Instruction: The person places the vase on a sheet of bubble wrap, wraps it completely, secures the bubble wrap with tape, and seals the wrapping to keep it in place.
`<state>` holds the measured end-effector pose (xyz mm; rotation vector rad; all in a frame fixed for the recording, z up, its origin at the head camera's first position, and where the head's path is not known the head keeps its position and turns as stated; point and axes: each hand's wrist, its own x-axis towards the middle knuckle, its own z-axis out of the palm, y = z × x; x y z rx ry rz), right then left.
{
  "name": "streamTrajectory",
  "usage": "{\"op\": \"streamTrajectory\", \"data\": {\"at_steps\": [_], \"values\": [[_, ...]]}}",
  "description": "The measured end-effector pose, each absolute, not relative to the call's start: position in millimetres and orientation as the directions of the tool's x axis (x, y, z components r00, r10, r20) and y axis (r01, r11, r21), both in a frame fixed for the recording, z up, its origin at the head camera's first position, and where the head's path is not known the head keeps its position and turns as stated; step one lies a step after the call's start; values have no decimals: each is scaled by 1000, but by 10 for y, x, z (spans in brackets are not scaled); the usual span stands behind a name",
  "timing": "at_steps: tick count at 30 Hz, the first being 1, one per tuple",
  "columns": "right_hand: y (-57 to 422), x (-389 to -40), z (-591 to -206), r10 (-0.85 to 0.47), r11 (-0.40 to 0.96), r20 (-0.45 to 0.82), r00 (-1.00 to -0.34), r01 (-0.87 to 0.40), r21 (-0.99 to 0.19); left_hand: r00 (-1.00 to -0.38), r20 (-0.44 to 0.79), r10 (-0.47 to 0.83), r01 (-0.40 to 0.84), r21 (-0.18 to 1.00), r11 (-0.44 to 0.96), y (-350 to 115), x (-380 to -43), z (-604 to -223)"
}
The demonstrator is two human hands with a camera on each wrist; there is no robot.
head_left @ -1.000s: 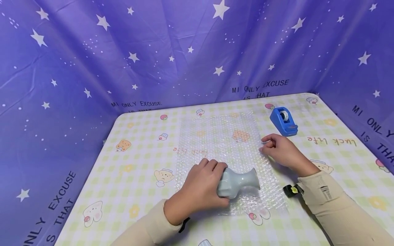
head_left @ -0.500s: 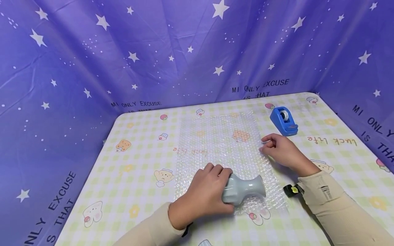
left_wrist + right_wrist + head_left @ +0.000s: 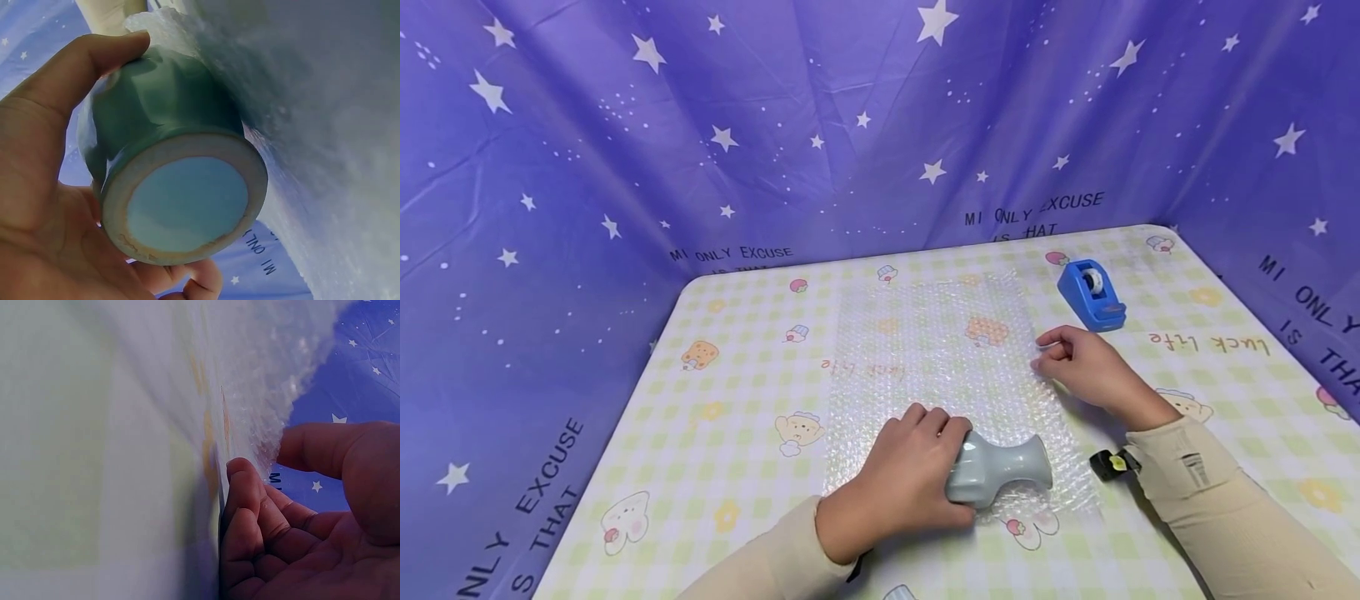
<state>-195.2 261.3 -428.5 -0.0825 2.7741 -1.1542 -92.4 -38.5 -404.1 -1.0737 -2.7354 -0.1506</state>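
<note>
A pale blue-green ceramic vase [image 3: 992, 468] lies on its side over the near part of a sheet of bubble wrap [image 3: 925, 350], its flared mouth toward the right. My left hand [image 3: 913, 479] grips the vase's rounded body. In the left wrist view, the thumb is on one side of the vase [image 3: 187, 194] and the fingers are on the other, with its round base facing the camera. At the sheet's right edge, my right hand [image 3: 1086, 367] holds the bubble wrap [image 3: 275, 375] between the thumb [image 3: 312, 447] and curled fingers.
Beyond my right hand stands a blue tape dispenser [image 3: 1092, 296] with a roll in it. The table [image 3: 662, 433] wears a green-checked cloth with cartoon prints. Purple star-patterned curtains [image 3: 820, 142] enclose its back and sides.
My left hand has drawn the vase slightly nearer to me and to the right across the bubble wrap. My right hand stays in the same place at the sheet's edge.
</note>
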Motion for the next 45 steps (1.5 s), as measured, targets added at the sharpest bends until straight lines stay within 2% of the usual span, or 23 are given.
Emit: {"op": "streamTrajectory", "data": {"at_steps": [10,22,30,45], "values": [[2611,-1949,-4276,-112,696,-96,-989,-9,-718,-718,197,668,674,-42,737,-386,-904,-4043],[2585,-1950,-4257,-117,697,-104,-988,-6,-718,-752,51,657,659,76,749,-390,-896,-4068],[2619,-1938,-4226,-127,686,-102,-987,-13,-728,-754,43,655,652,169,739,-390,-997,-4069],[2659,-1958,-4238,-137,659,-94,-986,-20,-752,-761,-3,649,630,231,741,-380,-1366,-4028]]}}
